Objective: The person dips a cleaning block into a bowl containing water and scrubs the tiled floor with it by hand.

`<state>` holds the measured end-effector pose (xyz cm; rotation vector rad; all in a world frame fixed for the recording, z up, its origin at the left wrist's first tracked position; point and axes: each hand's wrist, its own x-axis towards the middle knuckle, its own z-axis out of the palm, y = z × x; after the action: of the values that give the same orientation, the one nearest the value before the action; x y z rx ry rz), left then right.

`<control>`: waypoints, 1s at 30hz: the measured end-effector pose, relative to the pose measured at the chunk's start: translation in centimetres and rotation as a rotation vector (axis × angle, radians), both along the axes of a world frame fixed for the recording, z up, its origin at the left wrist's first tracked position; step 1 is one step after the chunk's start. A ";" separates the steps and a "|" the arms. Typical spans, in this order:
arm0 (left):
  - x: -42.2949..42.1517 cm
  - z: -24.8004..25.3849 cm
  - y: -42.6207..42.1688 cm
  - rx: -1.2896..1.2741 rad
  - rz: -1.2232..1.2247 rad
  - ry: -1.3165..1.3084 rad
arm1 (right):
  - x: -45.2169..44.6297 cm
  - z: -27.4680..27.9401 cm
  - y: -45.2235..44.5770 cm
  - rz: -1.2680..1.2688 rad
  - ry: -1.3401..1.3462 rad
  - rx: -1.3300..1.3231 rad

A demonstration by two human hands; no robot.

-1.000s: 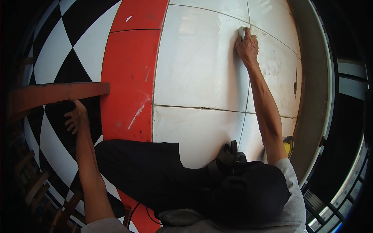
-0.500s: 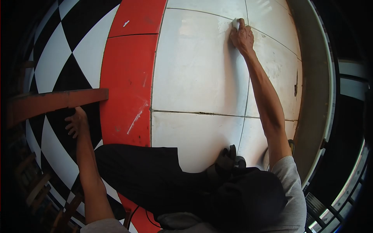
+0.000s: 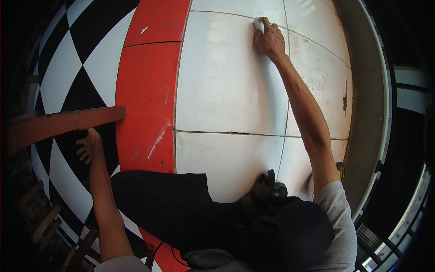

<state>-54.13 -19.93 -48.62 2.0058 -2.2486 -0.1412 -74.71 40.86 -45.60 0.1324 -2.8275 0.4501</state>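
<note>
My right hand (image 3: 271, 41) reaches far forward over the white floor tiles (image 3: 222, 81). Its fingers are closed on a small whitish pad (image 3: 258, 24), which is pressed against the tile near a grout line; much of the pad is hidden by the hand. Off to the left, my left hand (image 3: 91, 146) is open with its fingers spread. It lies just under a reddish-brown wooden beam (image 3: 68, 123), its wrist side close to or touching the beam's lower edge.
A red tiled strip (image 3: 147, 86) borders the white tiles, with a black-and-white checkered floor (image 3: 99, 72) beyond it. A raised ledge (image 3: 369, 90) runs along the right. My sandaled foot (image 3: 263, 186) and dark-clothed leg (image 3: 158, 190) are at the bottom.
My right hand has slid a little left across the tile with the whitish pad. The left hand has hardly moved.
</note>
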 end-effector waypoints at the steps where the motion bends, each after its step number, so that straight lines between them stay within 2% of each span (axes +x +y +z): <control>1: 0.1 -0.2 -0.3 -0.002 0.003 0.009 | 1.2 -0.4 -1.2 0.193 0.041 0.027; 2: 0.0 -0.2 -0.8 -0.009 0.003 0.011 | 2.3 0.5 -2.3 0.373 -0.025 0.029; 4: 0.3 -0.6 -1.1 0.016 -0.007 0.009 | 1.0 -0.3 -1.4 0.220 0.064 0.097; 5: 0.3 -0.7 -0.5 0.023 -0.012 0.006 | -0.5 -0.2 -0.4 0.051 0.092 0.081; 6: 0.2 -0.4 -0.3 0.013 -0.006 0.004 | -1.8 -0.3 0.3 -0.133 0.043 0.069; 8: 0.2 0.1 -0.5 -0.006 -0.004 -0.001 | -2.9 -0.3 -1.5 -0.219 -0.040 0.001; 12: 0.3 -0.3 -0.6 -0.010 -0.004 -0.025 | -1.4 0.1 -10.3 0.004 -0.030 -0.090; 15: 0.6 -0.9 -1.7 0.010 -0.040 0.016 | -2.3 0.0 -9.7 -0.032 0.003 -0.158; 19: 0.1 -0.2 -0.6 0.019 0.005 -0.013 | -1.1 -0.3 -1.9 -0.308 0.051 -0.088; 22: 0.2 -0.1 -0.3 0.008 0.018 -0.042 | 0.1 1.0 2.7 -0.398 -0.065 -0.060; 25: 0.2 0.0 0.0 0.002 0.001 -0.059 | -1.1 1.1 0.5 -0.402 -0.094 -0.108; 30: 0.1 0.6 0.4 0.011 -0.004 -0.062 | -4.6 -0.2 -12.4 -0.042 -0.046 -0.162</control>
<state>-54.03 -19.55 -47.97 2.0383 -2.2940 -0.0938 -79.30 28.42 -45.81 0.0302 -2.8178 0.6773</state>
